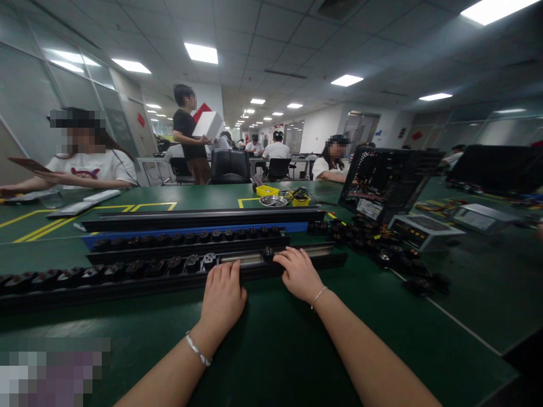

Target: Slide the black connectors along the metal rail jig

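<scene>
A long black rail [169, 285] lies across the green table in front of me, with a row of black round socket modules [114, 270] along its left part. My left hand [223, 291] has its fingers curled over the near edge of this rail, beside a module with a light top [209, 260]. Farther right, my right hand [300, 274] has its fingertips at a single black round module [268, 255] sitting in the rail's channel. Bare silvery channel [246, 258] shows between the hands. Fingertips of the right hand are partly hidden.
Behind lie a second rail with modules [190, 242], a blue strip [297, 227] and another black rail [203, 217]. Loose black modules [377, 249], an open computer case [382, 183] and a power supply [426, 232] stand right. Yellow trays [267, 191] and several people are beyond.
</scene>
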Demonstrator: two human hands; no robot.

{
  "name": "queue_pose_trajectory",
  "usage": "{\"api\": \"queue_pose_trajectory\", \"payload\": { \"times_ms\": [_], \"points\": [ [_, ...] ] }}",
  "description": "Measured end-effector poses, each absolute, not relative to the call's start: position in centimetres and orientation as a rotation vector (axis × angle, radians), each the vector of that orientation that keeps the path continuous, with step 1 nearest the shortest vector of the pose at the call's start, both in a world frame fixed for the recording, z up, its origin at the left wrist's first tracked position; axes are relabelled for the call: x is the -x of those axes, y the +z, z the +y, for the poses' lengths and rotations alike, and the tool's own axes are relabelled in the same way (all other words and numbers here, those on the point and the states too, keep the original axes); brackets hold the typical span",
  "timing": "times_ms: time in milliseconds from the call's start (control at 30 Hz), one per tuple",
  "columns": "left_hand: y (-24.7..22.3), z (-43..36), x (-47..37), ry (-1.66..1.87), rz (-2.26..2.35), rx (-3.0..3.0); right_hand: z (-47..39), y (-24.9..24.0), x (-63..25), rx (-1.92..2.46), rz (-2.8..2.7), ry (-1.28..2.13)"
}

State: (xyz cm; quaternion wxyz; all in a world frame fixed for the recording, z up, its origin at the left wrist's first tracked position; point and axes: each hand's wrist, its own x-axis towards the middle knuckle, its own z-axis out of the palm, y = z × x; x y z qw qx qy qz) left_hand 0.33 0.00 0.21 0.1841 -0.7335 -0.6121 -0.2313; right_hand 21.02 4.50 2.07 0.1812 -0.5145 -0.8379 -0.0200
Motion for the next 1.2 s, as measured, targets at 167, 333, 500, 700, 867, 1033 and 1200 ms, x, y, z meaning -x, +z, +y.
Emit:
{"api": "queue_pose_trajectory", "payload": {
  "times_ms": [167,333,500,700,867,1033,1200],
  "points": [
    [0.3,-0.1,-0.3,-0.631,-1.719,2.068,4.6,2.2,-21.5,1.442,-2.357,-0.049],
    [0.2,-0.1,-0.3,-0.643,-1.726,2.071,4.7,2.3,-21.8,1.455,-2.358,-0.053],
    [0.1,0.0,-0.3,-0.643,-1.725,2.058,4.7,2.4,-22.1,1.447,-2.368,-0.051],
    [0.0,0.0,-0.3,-0.639,-1.727,2.054,4.9,2.4,-22.5,1.455,-2.375,-0.037],
    [0.0,0.0,-0.2,-0.635,-1.719,2.066,5.0,2.5,-22.8,1.447,-2.380,-0.012],
    [0.0,0.0,-0.2,-0.626,-1.723,2.068,5.1,2.5,-23.1,1.433,-2.367,0.006],
    [0.0,-0.1,-0.2,-0.620,-1.721,2.065,5.4,2.3,-23.6,1.407,-2.365,0.006]
  ]
}}
